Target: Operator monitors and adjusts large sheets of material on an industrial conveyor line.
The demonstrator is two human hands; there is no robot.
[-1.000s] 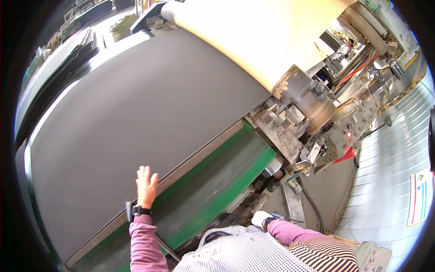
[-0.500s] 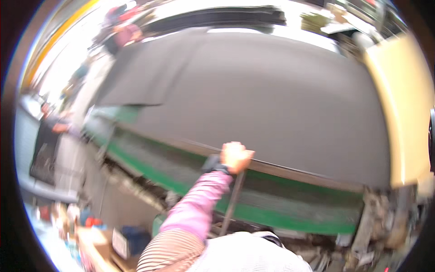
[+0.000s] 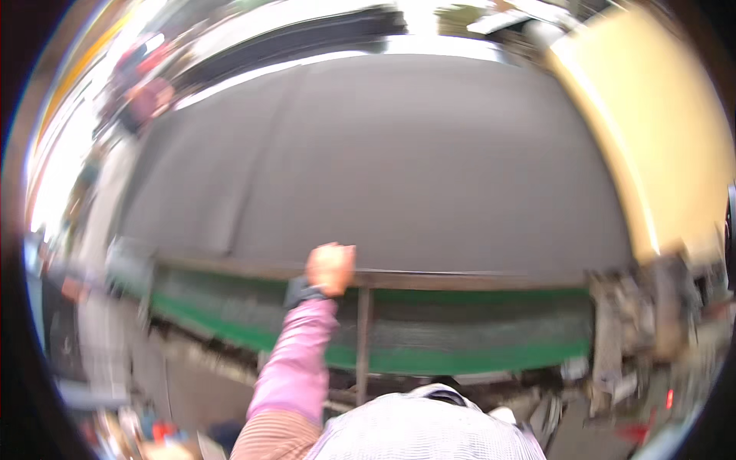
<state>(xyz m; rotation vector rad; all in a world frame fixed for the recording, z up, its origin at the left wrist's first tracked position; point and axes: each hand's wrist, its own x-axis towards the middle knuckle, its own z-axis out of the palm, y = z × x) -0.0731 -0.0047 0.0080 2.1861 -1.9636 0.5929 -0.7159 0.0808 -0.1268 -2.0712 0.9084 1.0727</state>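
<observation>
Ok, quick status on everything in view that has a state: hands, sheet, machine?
left hand: closed in a fist on the bar at the machine's near edge
right hand: not in view
dark grey sheet: spread flat across the machine bed
green machine frame: blurred, running state cannot be told

- Left hand (image 3: 330, 267): flat and open on the grey sheet (image 3: 399, 161) 1 second ago, now curled at the sheet's near edge, beside the upright bar (image 3: 363, 345).
- View swung left: cream roll (image 3: 659, 130) now at right.
- Right hand gone from view.
</observation>
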